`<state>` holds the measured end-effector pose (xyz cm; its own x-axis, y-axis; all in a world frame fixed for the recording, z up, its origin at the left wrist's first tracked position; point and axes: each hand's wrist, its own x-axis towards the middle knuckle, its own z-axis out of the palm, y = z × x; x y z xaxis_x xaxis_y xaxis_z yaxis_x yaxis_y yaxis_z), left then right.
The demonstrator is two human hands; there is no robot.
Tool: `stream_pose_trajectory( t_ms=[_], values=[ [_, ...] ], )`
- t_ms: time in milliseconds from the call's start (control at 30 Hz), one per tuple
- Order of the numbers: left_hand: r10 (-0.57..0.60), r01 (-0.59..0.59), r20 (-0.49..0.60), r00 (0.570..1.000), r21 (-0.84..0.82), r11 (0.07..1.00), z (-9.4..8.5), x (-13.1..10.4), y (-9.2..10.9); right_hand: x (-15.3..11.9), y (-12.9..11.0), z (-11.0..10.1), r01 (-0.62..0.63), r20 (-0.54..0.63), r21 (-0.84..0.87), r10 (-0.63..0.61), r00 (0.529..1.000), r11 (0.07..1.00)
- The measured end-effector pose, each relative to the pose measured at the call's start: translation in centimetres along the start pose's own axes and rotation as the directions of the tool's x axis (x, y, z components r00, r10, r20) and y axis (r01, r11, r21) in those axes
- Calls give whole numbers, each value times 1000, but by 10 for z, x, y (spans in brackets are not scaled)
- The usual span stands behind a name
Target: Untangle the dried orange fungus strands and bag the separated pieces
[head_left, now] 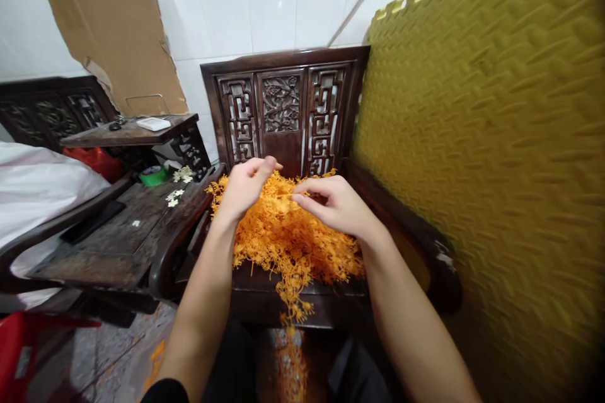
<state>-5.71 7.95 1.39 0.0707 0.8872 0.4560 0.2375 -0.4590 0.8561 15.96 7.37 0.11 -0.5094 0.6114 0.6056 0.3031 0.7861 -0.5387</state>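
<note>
A large heap of orange plastic sprigs (293,233) covers the seat of a dark carved wooden chair (302,308), and a strand trails over its front edge. Above the left part of the heap is my left hand (248,182), its thumb and fingers brought together; what lies between them is too small to make out. My right hand (333,201) is over the heap's right side, thumb and forefinger pinched on a thin orange sprig (285,194) that points left toward the other hand.
At left, a wooden side table (123,233) bears green tape (154,175) and small white flower pieces (174,196). Cardboard (113,25) leans on the tiled wall. A yellow foam mat (482,126) stands at right. A red stool (19,352) is at lower left.
</note>
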Motion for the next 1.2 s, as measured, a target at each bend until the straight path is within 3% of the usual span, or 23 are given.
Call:
stream_pose_trajectory(
  t_ms=[100, 167, 300, 467, 733, 833, 900, 1033, 1100, 1200],
  values=[
    [124, -186, 291, 949, 197, 963, 17, -6, 3, 0, 2, 0, 118, 44, -27, -116, 992, 993],
    [86, -177, 375, 923, 215, 961, 29, -9, 2, 0, 4, 2, 193, -10, -53, -194, 981, 980],
    [40, -67, 399, 916, 55, 996, 39, -9, 1, 0, 6, 2, 244, -111, -75, -251, 962, 967],
    [17, 6, 465, 885, -49, 999, 33, -7, 11, 2, 5, 3, 289, -224, -16, -285, 932, 957],
    [62, -37, 451, 890, -63, 997, 26, -10, 21, 7, 15, 8, 350, -374, 128, -281, 884, 928],
    [113, -61, 416, 902, -137, 989, 30, -10, 17, 9, 12, 21, 336, -505, 224, -186, 843, 915],
    [150, -71, 385, 910, -213, 974, 34, -9, 14, 12, 6, 36, 293, -578, 393, -13, 816, 872],
    [170, -31, 370, 913, -353, 935, 41, -8, 8, 16, -4, 53, 207, -491, 768, 350, 798, 606],
    [165, 27, 397, 903, -434, 901, 43, -10, 8, 17, 1, 45, 216, -432, 847, 390, 813, 486],
    [207, 83, 445, 871, -549, 832, 48, -14, 7, 16, 14, 15, 298, -429, 875, 325, 843, 382]
  ],
)
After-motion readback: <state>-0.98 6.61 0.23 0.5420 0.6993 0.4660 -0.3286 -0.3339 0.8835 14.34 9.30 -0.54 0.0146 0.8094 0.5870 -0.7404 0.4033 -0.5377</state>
